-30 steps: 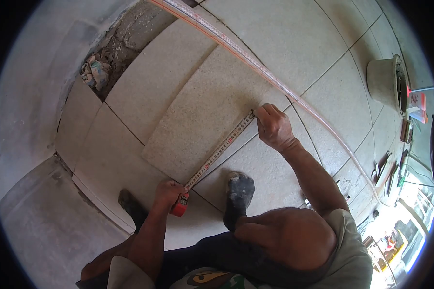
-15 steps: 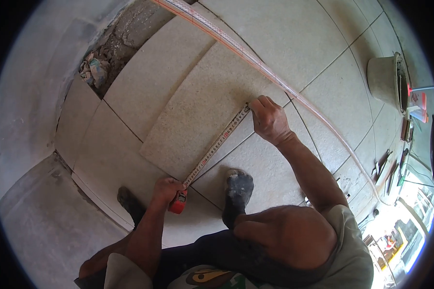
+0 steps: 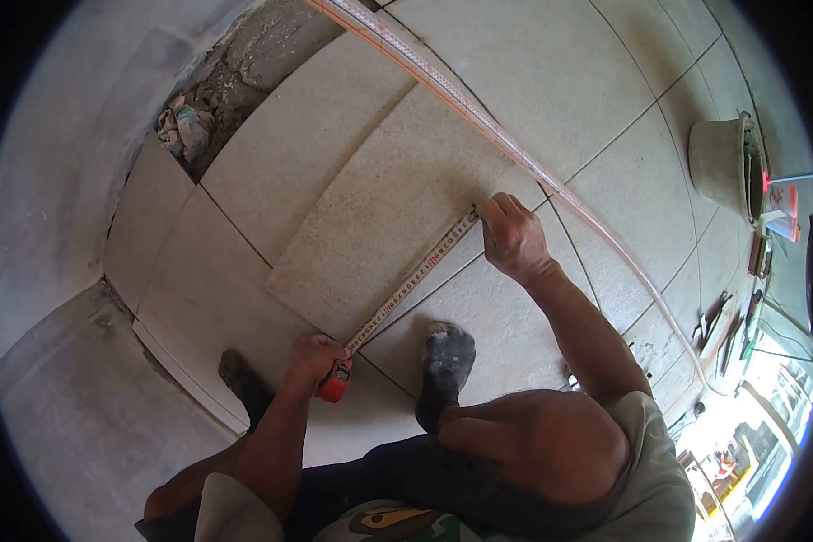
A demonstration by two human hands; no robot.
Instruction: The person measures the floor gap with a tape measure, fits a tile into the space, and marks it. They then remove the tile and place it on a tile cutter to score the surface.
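A red tape measure [image 3: 334, 383] is gripped in my left hand [image 3: 315, 357], low in the view beside my feet. Its pulled-out blade [image 3: 413, 279] runs up and to the right along the near edge of a loose floor tile [image 3: 370, 212]. My right hand [image 3: 516, 238] is closed on the blade's free end at the tile's right corner; its fingertips partly hide that end. The loose tile lies on top of the laid floor tiles, tilted across their joints.
A clear braided hose [image 3: 479, 120] crosses the floor beyond the tile. At the right stands a bucket [image 3: 719, 163], with hand tools [image 3: 718, 321] below it. A gap in the tiling at upper left holds crumpled scrap [image 3: 185, 129]. My socked foot [image 3: 446, 361] stands near the blade.
The whole view has shifted slightly, so the tile and hose sit a little lower and further right. Both hands keep their hold on the tape measure, its blade still stretched along the tile edge.
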